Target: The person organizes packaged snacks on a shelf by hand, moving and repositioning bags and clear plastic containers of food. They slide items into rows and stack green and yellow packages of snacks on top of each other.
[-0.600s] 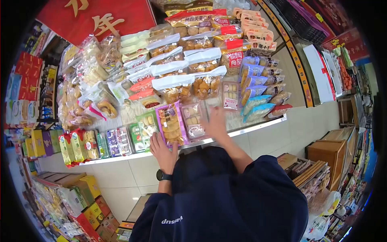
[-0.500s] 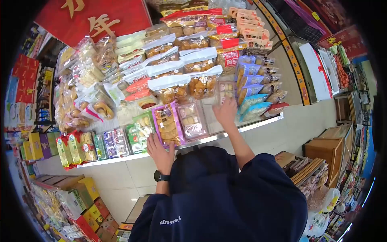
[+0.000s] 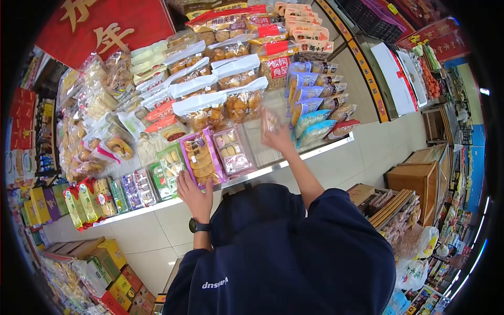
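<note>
My right hand (image 3: 280, 140) is closed around the near end of a slim clear pack of pastries (image 3: 269, 119), slightly blurred and tilted above the bare strip of shelf. My left hand (image 3: 195, 196) rests at the front edge of the display, fingers apart, by the lower corner of a purple-bordered bag of flat round biscuits (image 3: 201, 160). A green pack (image 3: 171, 164) lies just left of those fingertips. Between my two hands sits a clear tray of round pastries (image 3: 234, 152).
Rows of white-topped snack bags (image 3: 202, 111) stand behind. Blue and purple pouches (image 3: 307, 100) line up at the right. A metal rim (image 3: 262, 171) borders the display. Wooden crates (image 3: 415, 176) and stacked cartons (image 3: 123, 283) stand on the floor at either side.
My right hand has taken hold of the small pastry pack and raised and tilted it from its place beside the pouches. My left hand stays by the purple-bordered bag. The view has shifted slightly.
</note>
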The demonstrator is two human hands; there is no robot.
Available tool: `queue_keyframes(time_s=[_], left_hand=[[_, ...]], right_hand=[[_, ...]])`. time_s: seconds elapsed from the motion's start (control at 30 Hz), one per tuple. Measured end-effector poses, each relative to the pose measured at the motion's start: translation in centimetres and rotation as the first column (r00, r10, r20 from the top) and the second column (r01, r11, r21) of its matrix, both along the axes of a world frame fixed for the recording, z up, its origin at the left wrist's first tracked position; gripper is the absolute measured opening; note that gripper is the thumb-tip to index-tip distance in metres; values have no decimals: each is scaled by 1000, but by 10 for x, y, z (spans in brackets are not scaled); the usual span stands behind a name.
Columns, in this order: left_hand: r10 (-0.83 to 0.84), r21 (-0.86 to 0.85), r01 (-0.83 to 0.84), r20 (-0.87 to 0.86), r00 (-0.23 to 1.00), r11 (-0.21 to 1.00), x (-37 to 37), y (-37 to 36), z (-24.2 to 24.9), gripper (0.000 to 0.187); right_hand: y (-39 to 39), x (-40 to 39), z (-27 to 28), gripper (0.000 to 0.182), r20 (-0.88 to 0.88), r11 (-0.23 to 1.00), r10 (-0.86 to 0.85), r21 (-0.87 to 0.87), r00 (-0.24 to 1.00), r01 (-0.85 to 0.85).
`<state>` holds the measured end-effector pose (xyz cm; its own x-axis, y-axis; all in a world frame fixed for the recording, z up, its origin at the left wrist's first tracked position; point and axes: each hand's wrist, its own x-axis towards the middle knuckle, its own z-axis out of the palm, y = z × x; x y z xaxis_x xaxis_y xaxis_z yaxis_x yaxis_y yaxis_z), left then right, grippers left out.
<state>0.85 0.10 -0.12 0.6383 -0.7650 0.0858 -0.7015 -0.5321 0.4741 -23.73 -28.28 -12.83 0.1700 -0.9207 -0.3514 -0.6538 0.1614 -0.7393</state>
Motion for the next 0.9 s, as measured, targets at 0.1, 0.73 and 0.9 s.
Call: queue_keyframes(time_s=[0.1, 0.73, 0.9], left_hand=[[16, -5, -16, 5, 1000, 1000, -2, 0, -2, 82], [79, 12, -79, -12, 997, 997, -7, -10, -6, 82], [131, -1, -131, 35, 991, 991, -28, -30, 13, 81]], right_hand=[[70, 20, 93, 85, 343, 946, -154, 320, 927, 38], [124, 69, 132, 81, -98, 827, 467, -305, 879, -473], [82, 10, 147, 72, -9, 849, 454, -300, 891, -436]])
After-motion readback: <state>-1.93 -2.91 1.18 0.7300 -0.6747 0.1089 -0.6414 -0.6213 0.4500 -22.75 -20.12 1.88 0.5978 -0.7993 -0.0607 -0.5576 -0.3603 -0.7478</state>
